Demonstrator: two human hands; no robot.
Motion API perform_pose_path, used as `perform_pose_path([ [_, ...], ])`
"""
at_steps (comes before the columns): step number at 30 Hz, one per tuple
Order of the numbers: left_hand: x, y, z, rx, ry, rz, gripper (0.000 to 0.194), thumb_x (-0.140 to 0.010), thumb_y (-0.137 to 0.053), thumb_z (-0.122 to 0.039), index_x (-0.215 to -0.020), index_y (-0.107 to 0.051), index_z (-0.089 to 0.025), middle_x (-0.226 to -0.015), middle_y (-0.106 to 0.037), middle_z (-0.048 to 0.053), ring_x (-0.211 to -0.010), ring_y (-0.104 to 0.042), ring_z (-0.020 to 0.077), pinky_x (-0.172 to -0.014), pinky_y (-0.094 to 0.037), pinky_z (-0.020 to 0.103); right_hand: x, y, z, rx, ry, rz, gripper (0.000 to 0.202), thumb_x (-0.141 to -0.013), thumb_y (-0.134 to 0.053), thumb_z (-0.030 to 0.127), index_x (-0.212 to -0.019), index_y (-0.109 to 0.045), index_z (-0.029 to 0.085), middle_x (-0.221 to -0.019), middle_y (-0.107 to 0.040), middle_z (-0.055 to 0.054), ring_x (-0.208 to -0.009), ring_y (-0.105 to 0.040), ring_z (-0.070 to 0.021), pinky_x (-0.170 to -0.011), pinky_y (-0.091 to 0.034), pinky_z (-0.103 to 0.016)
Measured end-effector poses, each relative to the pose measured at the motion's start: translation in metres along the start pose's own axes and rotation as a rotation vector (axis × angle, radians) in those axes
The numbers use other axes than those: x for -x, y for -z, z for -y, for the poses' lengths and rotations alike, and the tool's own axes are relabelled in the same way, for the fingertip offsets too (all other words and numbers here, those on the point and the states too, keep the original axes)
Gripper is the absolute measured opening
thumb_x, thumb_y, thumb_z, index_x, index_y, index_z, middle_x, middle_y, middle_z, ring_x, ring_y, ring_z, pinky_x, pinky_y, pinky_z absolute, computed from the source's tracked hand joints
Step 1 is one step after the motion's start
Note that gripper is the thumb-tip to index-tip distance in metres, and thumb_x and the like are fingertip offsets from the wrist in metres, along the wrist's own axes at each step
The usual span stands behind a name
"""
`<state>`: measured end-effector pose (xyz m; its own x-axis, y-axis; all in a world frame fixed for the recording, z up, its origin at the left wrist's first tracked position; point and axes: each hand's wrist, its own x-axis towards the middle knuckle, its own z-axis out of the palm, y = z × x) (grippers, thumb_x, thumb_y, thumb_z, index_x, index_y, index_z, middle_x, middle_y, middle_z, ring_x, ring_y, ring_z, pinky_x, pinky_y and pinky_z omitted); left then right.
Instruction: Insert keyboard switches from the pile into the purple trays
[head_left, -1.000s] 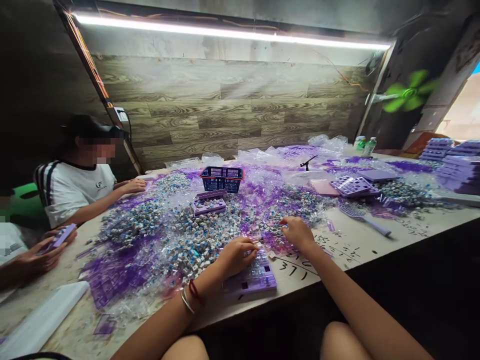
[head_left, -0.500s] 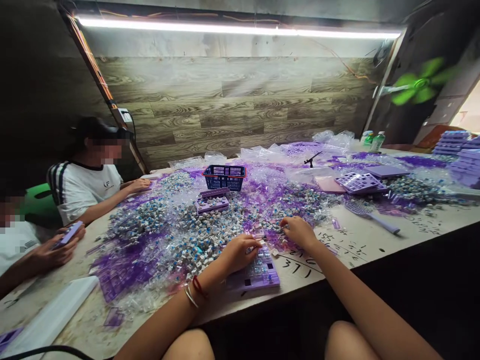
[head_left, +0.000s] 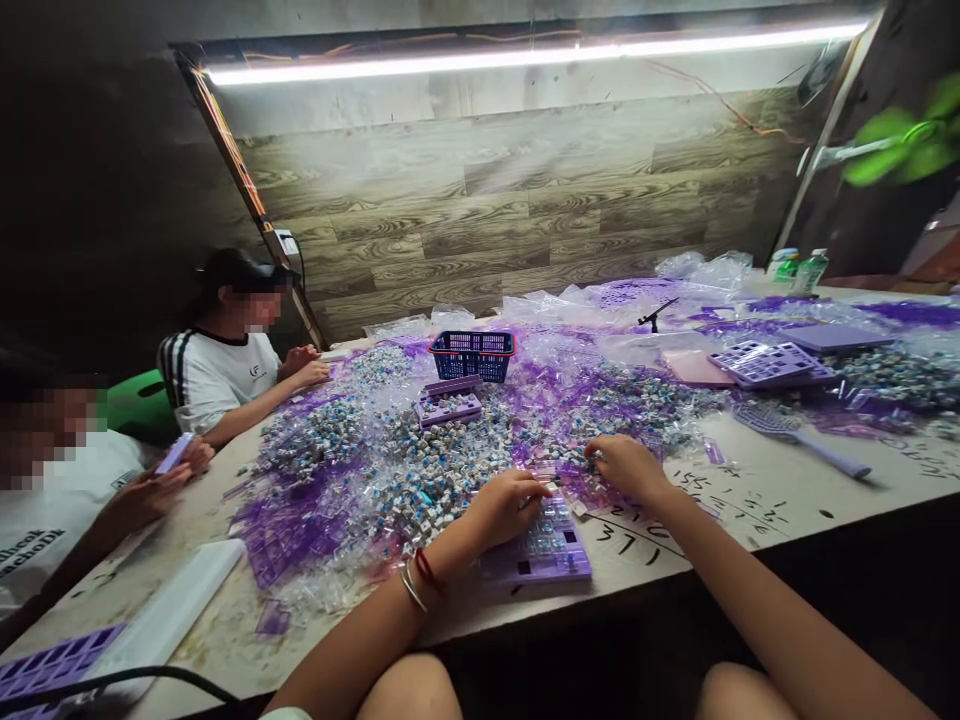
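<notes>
Table (head_left: 780, 500), heap of small parts (head_left: 427, 475), and purple case (head_left: 551, 567).
The case lies near centre under the left hand (head_left: 499, 515), fingers curled; farther right, the right hand (head_left: 626, 465) meets the heap, fingers narrow. Whether either grips a part cannot be told.

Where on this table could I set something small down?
Try the written-on strip of table between the purple board and the hairbrush. Another bare, stained patch lies between the white bar and the left forearm. The middle is crowded: loose pieces lie in front of the basket and by the right hand.
</notes>
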<state>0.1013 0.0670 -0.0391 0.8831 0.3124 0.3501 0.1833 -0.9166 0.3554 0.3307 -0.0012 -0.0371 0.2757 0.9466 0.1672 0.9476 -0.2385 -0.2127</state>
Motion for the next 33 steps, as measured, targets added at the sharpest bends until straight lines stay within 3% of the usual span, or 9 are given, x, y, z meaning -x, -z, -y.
perform_pose_path([
  [8,-0.001,-0.002,0.003,0.074,0.052,-0.020,0.031,-0.077,-0.054,-0.003,-0.095,-0.071,-0.020,-0.089,-0.070,0.003,-0.083,-0.063,0.0162,-0.081,-0.049,0.027,0.000,0.004,0.001,0.057,0.076,0.069,0.027,-0.084,-0.051,0.012,-0.101,-0.069,0.021,-0.099,-0.070,-0.008,-0.095,-0.063,-0.0218,-0.079,-0.040,-0.026],
  [11,0.000,-0.001,0.004,0.098,0.152,-0.172,0.021,-0.080,-0.056,-0.007,-0.090,-0.071,-0.018,-0.084,-0.071,0.002,-0.074,-0.063,0.0150,-0.075,-0.050,0.027,0.003,0.009,0.005,0.113,0.074,0.075,0.025,-0.084,-0.050,0.012,-0.099,-0.069,0.020,-0.094,-0.070,-0.010,-0.089,-0.063,-0.0234,-0.072,-0.040,-0.028],
  [15,0.001,0.007,0.016,-0.007,0.262,-0.430,0.016,-0.082,-0.056,-0.011,-0.087,-0.069,-0.018,-0.089,-0.069,0.004,-0.087,-0.063,0.0186,-0.083,-0.051,0.032,0.004,0.010,0.008,0.131,0.065,0.062,0.024,-0.083,-0.051,0.012,-0.098,-0.069,0.020,-0.092,-0.069,-0.011,-0.087,-0.063,-0.0240,-0.071,-0.039,-0.029],
  [18,0.001,0.010,0.031,-0.058,0.252,-0.470,0.022,-0.082,-0.052,-0.005,-0.089,-0.069,-0.018,-0.097,-0.068,0.005,-0.096,-0.062,0.0187,-0.090,-0.050,0.034,0.003,0.008,0.006,0.128,0.083,0.030,0.026,-0.083,-0.052,0.011,-0.100,-0.069,0.021,-0.094,-0.070,-0.009,-0.092,-0.061,-0.0228,-0.075,-0.039,-0.028],
  [22,-0.003,0.007,0.046,-0.081,0.247,-0.344,0.032,-0.080,-0.050,-0.002,-0.103,-0.065,-0.017,-0.111,-0.067,0.007,-0.107,-0.060,0.0189,-0.100,-0.046,0.036,0.001,0.005,0.004,0.136,0.135,0.016,0.027,-0.083,-0.051,0.010,-0.100,-0.070,0.021,-0.099,-0.071,-0.007,-0.098,-0.059,-0.0230,-0.078,-0.040,-0.028],
  [25,-0.008,0.005,0.049,-0.133,0.254,-0.150,0.032,-0.083,-0.052,-0.011,-0.113,-0.061,-0.015,-0.129,-0.057,0.011,-0.126,-0.047,0.0221,-0.110,-0.035,0.040,0.000,0.004,0.003,0.121,0.124,0.009,0.028,-0.083,-0.052,0.010,-0.101,-0.070,0.021,-0.098,-0.070,-0.008,-0.099,-0.059,-0.0230,-0.078,-0.040,-0.027],
  [29,-0.015,0.008,0.050,-0.191,0.275,0.116,0.031,-0.090,-0.044,-0.021,-0.114,-0.062,-0.018,-0.142,-0.044,0.008,-0.137,-0.029,0.0253,-0.114,-0.020,0.050,-0.001,0.004,0.001,0.055,0.032,0.019,0.026,-0.083,-0.054,0.014,-0.102,-0.069,0.023,-0.097,-0.068,-0.010,-0.088,-0.063,-0.0223,-0.072,-0.042,-0.028],
  [33,-0.016,0.008,0.053,-0.229,0.268,0.177,0.035,-0.090,-0.042,-0.022,-0.122,-0.058,-0.021,-0.143,-0.042,0.006,-0.136,-0.032,0.0247,-0.114,-0.018,0.052,-0.001,0.003,-0.001,0.045,0.035,-0.006,0.023,-0.082,-0.055,0.014,-0.101,-0.068,0.021,-0.097,-0.067,-0.009,-0.089,-0.063,-0.0212,-0.074,-0.042,-0.027],
])
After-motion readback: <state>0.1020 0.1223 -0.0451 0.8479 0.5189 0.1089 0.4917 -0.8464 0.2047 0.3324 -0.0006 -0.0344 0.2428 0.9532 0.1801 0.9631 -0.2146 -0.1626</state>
